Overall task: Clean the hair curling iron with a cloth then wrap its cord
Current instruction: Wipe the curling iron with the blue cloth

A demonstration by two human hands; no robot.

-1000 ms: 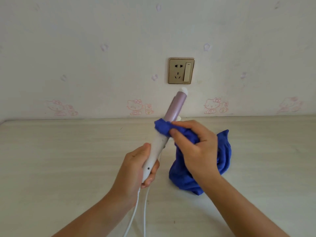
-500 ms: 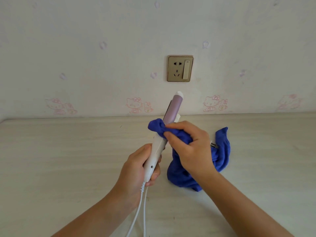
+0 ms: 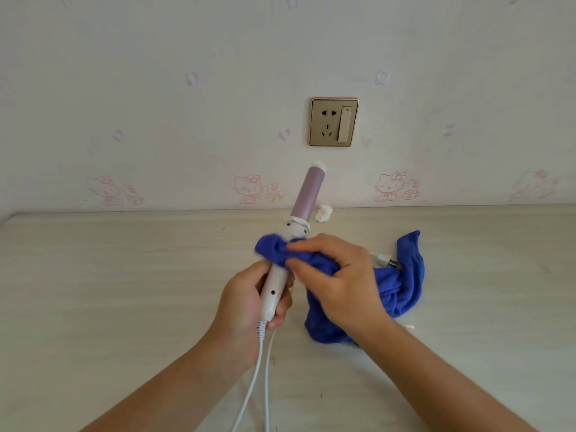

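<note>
Head view: you stood at a pale table (image 3: 124, 291) against a papered wall, both hands working over it.
Blue cloth (image 3: 402, 291): most of it lay heaped on the table right of centre; one end was bunched round the iron's white neck.
Right hand (image 3: 336, 282): your fingers were curled and pinching that bunched end against the iron.
Left hand (image 3: 249, 304): your fingers were closed round the white handle, holding it tilted up and away from you.
Curling iron (image 3: 307, 194): it was held above the table, its purple barrel pointing up toward the wall socket (image 3: 334, 122).
Doing it well: you probably needed to keep the handle steady, squeeze the cloth all round, and slide and twist it along the whole length, barrel included.
Cord (image 3: 252, 378): it hung from the handle toward you in two white strands, not yet wrapped.
Plug (image 3: 385, 259): it lay on the table touching the cloth, so dragging the cloth could snag it.
Crumpled tissue (image 3: 323, 212): it sat by the wall behind the barrel, out of your way.
</note>
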